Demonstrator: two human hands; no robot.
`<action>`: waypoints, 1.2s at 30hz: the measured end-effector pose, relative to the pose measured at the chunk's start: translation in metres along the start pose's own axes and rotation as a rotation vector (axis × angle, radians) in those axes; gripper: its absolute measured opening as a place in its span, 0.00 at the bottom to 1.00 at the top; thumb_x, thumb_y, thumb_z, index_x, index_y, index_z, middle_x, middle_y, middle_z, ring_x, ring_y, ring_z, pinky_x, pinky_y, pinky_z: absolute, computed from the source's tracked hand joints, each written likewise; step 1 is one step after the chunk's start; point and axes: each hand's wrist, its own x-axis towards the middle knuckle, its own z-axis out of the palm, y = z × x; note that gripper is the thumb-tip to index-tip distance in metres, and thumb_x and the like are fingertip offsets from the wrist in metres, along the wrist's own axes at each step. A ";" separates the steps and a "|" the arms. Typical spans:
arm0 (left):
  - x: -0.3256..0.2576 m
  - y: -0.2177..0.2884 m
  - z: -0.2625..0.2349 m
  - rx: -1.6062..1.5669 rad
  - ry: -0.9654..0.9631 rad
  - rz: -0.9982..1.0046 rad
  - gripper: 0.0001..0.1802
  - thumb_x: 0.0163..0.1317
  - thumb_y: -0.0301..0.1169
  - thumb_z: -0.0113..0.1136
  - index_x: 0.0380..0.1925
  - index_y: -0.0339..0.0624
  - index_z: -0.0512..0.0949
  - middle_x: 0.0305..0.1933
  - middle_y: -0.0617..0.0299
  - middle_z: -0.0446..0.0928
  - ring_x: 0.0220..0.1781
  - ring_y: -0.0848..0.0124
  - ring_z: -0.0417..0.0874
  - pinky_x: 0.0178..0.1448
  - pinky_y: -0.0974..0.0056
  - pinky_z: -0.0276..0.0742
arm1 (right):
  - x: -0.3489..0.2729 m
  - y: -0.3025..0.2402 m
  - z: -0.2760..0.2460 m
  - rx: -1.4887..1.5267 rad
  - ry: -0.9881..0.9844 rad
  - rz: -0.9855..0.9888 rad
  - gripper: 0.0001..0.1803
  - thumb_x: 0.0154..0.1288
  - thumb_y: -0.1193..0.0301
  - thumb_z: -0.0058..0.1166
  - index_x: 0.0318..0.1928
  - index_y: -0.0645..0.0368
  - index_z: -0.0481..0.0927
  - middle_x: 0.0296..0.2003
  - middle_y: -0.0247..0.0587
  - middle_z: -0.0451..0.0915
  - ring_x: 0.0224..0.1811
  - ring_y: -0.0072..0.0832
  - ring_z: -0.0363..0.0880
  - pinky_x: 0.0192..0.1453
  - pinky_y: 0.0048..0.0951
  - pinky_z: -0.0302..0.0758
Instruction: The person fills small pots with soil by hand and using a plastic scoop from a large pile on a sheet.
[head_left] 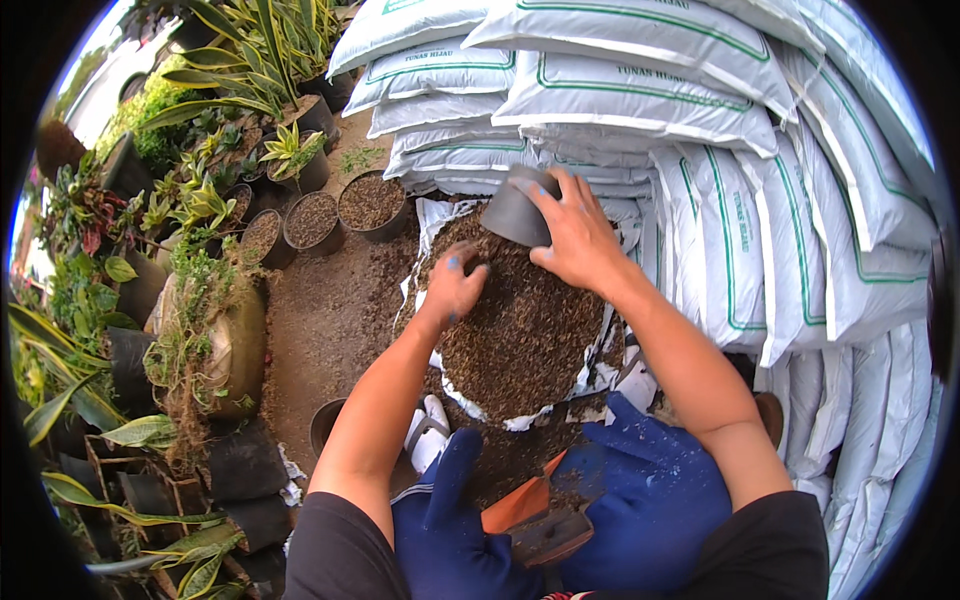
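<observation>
My right hand (578, 238) grips a small dark grey plastic pot (518, 208), tilted on its side at the far edge of a heap of brown potting mix (520, 330). The mix fills an opened white sack (432, 218) lying on the ground in front of me. My left hand (452, 287) rests on the mix to the left of the pot, fingers curled into the soil. My blue-clad knees (650, 490) show at the bottom, with an orange and grey tool (530, 515) between them.
Stacked white sacks with green lines (700, 110) rise behind and to the right. Three soil-filled black pots (315, 218) stand on the dirt at the left, with potted plants (200, 170) beyond. An empty pot (325, 425) sits by my left foot.
</observation>
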 end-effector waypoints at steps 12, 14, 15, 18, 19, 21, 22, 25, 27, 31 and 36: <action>-0.001 -0.018 -0.017 0.042 0.017 -0.088 0.35 0.70 0.39 0.64 0.75 0.46 0.68 0.84 0.38 0.54 0.85 0.41 0.56 0.85 0.47 0.56 | 0.033 0.049 0.085 -0.154 -0.019 -0.009 0.44 0.60 0.80 0.66 0.76 0.38 0.69 0.79 0.53 0.59 0.81 0.54 0.59 0.72 0.51 0.78; 0.012 -0.021 -0.007 0.076 0.042 -0.100 0.36 0.71 0.40 0.63 0.76 0.47 0.67 0.85 0.39 0.53 0.85 0.41 0.55 0.85 0.45 0.55 | 0.047 0.054 0.101 -0.210 -0.019 -0.037 0.46 0.60 0.83 0.62 0.77 0.36 0.68 0.80 0.51 0.57 0.82 0.52 0.57 0.74 0.52 0.77; 0.019 -0.020 -0.001 0.097 0.043 -0.108 0.35 0.72 0.44 0.61 0.77 0.48 0.66 0.85 0.41 0.53 0.85 0.42 0.55 0.86 0.44 0.53 | 0.052 0.059 0.107 -0.219 -0.036 -0.049 0.44 0.62 0.84 0.56 0.77 0.35 0.68 0.81 0.52 0.56 0.82 0.51 0.58 0.73 0.50 0.78; 0.032 -0.020 0.013 0.167 0.026 -0.153 0.35 0.74 0.48 0.57 0.77 0.49 0.66 0.85 0.43 0.54 0.85 0.42 0.55 0.86 0.45 0.51 | 0.050 0.073 0.122 -0.174 -0.117 -0.034 0.35 0.71 0.79 0.49 0.76 0.37 0.69 0.79 0.51 0.58 0.82 0.52 0.59 0.76 0.54 0.74; 0.037 -0.021 0.017 0.202 0.059 -0.138 0.36 0.75 0.50 0.55 0.78 0.47 0.65 0.84 0.43 0.57 0.84 0.43 0.58 0.86 0.45 0.51 | 0.051 0.077 0.126 -0.221 -0.146 0.004 0.39 0.68 0.78 0.56 0.78 0.37 0.66 0.80 0.53 0.56 0.82 0.55 0.58 0.77 0.53 0.74; 0.046 -0.032 0.020 0.053 0.081 -0.181 0.36 0.75 0.48 0.55 0.76 0.39 0.67 0.80 0.39 0.63 0.82 0.43 0.63 0.84 0.48 0.57 | 0.052 0.076 0.131 -0.077 -0.149 0.100 0.47 0.61 0.77 0.65 0.79 0.37 0.63 0.79 0.58 0.55 0.81 0.56 0.59 0.78 0.51 0.72; 0.049 -0.039 0.021 -0.024 0.098 -0.207 0.36 0.75 0.47 0.55 0.75 0.36 0.67 0.78 0.37 0.66 0.80 0.43 0.66 0.83 0.50 0.59 | 0.052 0.073 0.131 -0.008 -0.155 0.144 0.50 0.58 0.76 0.70 0.79 0.37 0.61 0.79 0.61 0.54 0.81 0.57 0.59 0.79 0.50 0.71; 0.052 -0.038 0.024 -0.117 0.063 -0.217 0.36 0.76 0.47 0.53 0.73 0.31 0.69 0.73 0.38 0.74 0.77 0.47 0.72 0.80 0.53 0.64 | 0.055 0.074 0.125 0.191 -0.215 0.280 0.57 0.52 0.69 0.77 0.81 0.40 0.58 0.77 0.65 0.56 0.79 0.61 0.60 0.81 0.50 0.68; 0.047 -0.023 0.025 -0.182 0.039 -0.267 0.36 0.78 0.51 0.51 0.72 0.31 0.71 0.73 0.38 0.74 0.77 0.49 0.72 0.79 0.54 0.64 | 0.047 0.081 0.123 0.260 -0.265 0.323 0.58 0.50 0.68 0.77 0.80 0.42 0.59 0.75 0.64 0.58 0.78 0.62 0.61 0.80 0.50 0.68; 0.030 0.005 0.010 -0.351 0.006 -0.309 0.36 0.80 0.53 0.46 0.73 0.33 0.71 0.74 0.39 0.73 0.78 0.48 0.71 0.80 0.54 0.62 | 0.028 0.070 0.111 0.272 -0.227 0.246 0.57 0.49 0.70 0.77 0.80 0.41 0.60 0.74 0.66 0.60 0.76 0.62 0.64 0.79 0.50 0.70; 0.012 -0.017 0.004 -0.344 -0.007 -0.285 0.37 0.80 0.55 0.44 0.75 0.40 0.70 0.77 0.41 0.71 0.79 0.46 0.69 0.80 0.52 0.63 | 0.008 0.023 0.086 0.180 -0.165 0.144 0.55 0.49 0.72 0.77 0.79 0.42 0.64 0.76 0.64 0.58 0.78 0.61 0.61 0.80 0.50 0.69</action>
